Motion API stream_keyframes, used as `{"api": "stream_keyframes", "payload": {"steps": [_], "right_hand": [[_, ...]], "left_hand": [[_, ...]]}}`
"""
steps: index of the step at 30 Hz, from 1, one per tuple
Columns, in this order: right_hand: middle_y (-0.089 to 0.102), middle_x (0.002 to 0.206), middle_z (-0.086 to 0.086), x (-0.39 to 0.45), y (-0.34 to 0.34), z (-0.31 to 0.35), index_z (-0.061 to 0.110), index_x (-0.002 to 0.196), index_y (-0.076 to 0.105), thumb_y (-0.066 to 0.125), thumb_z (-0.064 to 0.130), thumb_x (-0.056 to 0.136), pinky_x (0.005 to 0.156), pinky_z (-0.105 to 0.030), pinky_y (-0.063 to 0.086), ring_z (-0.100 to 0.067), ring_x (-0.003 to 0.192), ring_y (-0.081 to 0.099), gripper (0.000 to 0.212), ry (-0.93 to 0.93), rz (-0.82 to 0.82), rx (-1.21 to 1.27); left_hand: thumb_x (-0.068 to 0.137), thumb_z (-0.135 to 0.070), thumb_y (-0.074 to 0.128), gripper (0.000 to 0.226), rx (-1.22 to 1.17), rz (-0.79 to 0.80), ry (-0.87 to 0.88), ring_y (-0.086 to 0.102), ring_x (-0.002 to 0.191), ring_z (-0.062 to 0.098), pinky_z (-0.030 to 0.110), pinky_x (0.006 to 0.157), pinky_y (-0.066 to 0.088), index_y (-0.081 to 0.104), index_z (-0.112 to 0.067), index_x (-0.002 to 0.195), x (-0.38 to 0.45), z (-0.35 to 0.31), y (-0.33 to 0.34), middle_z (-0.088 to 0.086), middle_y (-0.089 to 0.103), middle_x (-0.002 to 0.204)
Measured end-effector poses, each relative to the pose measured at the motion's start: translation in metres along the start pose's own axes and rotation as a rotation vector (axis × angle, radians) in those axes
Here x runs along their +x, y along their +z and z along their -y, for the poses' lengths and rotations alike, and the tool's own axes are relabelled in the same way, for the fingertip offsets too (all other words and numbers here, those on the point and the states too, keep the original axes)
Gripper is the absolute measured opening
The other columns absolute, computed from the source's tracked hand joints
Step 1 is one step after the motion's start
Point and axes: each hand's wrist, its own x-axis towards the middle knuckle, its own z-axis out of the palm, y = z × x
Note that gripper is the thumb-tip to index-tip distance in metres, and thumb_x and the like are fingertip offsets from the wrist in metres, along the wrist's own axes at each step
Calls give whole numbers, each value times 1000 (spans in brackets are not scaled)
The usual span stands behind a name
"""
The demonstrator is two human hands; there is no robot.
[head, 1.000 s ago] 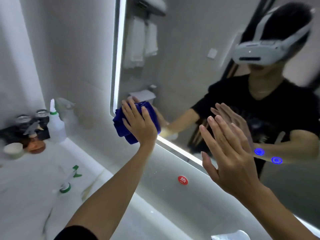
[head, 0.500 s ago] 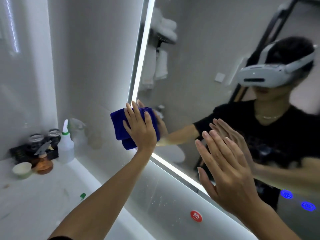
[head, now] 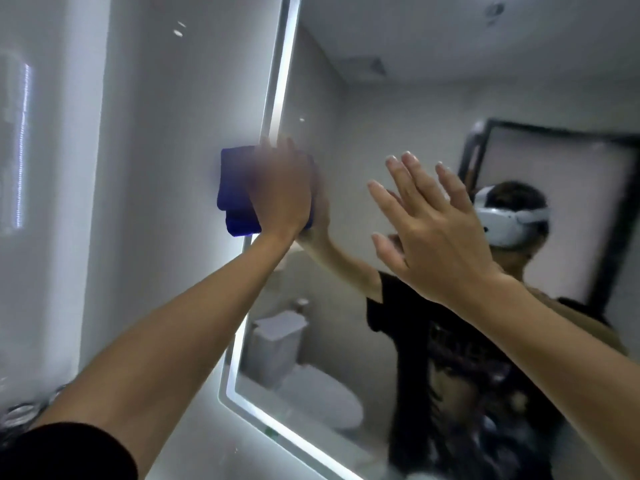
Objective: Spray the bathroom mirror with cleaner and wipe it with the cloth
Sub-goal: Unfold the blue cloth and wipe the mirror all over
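At mirror's (head: 346, 140) lit left edge, left hand (head: 282, 188) (blurred) pressing blue cloth (head: 235, 195) flat, right hand (head: 429, 233) spread, empty

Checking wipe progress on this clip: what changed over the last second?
The left hand slid the blue cloth up the mirror's lit left edge. Unchanged: cloth pressed flat under that palm, right hand open and empty before the glass.

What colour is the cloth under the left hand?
Dark blue cloth, plain; head view.
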Motion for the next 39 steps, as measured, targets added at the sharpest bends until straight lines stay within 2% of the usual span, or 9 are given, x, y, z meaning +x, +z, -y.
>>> {"api": "stream_keyframes", "payload": {"steps": [4,9,11,16,21,26,31,35,39], "right_hand": [[28,161,-16,13,-14,-21,15,151,40,39,47,96,123,-51,18,-30,152,22,64,78,-48,-6],[32,160,-15,-12,-25,-42,13,150,42,42,44,96,123,-51,19,-30,151,25,62,101,-103,-8],[33,159,-16,-24,-32,-53,10,149,43,40,43,96,122,-51,22,-30,150,27,62,142,-114,-20],[38,157,-17,-66,-60,-99,5,147,45,45,37,96,119,-52,27,-30,148,31,60,249,-169,-89],[41,154,-19,-118,-97,-146,4,146,46,54,35,94,116,-53,31,-32,145,36,61,355,-163,-144],[39,155,-18,-176,-134,-188,4,147,45,47,36,95,118,-50,28,-31,146,34,60,455,-118,-207],[40,155,-19,-219,-165,-214,4,147,45,52,30,94,118,-49,27,-32,146,35,59,471,-124,-241],[36,157,-20,-235,-178,-228,5,150,40,50,26,93,117,-53,29,-34,146,33,62,491,-108,-268],[35,157,-19,-231,-177,-220,6,150,39,44,32,96,117,-54,30,-33,147,32,61,477,-124,-222]], "left_hand": [[99,-48,15,61,7,-52,70,21,150,20,50,119,14,29,-24,153,14,-17,5,1,28,161],[98,-46,17,59,23,-53,122,25,147,19,46,118,20,36,-24,149,8,-23,2,1,34,157],[99,-46,17,58,35,-46,207,24,148,20,45,119,18,35,-24,150,-6,-47,0,2,33,158],[101,-50,15,58,-24,62,378,9,153,20,49,121,8,19,-30,156,-46,-128,-5,1,17,165],[102,-50,17,58,-38,127,494,0,153,16,49,122,1,17,-31,157,-97,-212,-7,-2,9,166],[102,-53,23,60,-114,180,612,-1,153,17,49,121,0,17,-29,157,-171,-307,-13,1,7,166],[103,-49,27,62,-170,265,756,-5,153,19,48,121,1,11,-25,158,-245,-383,-14,3,0,166],[101,-49,34,69,-216,346,846,13,152,19,48,119,16,6,-22,158,-282,-414,-11,3,-2,166],[102,-51,30,67,-146,319,933,0,153,18,46,120,10,7,-23,158,-271,-404,-9,0,1,167]]}}
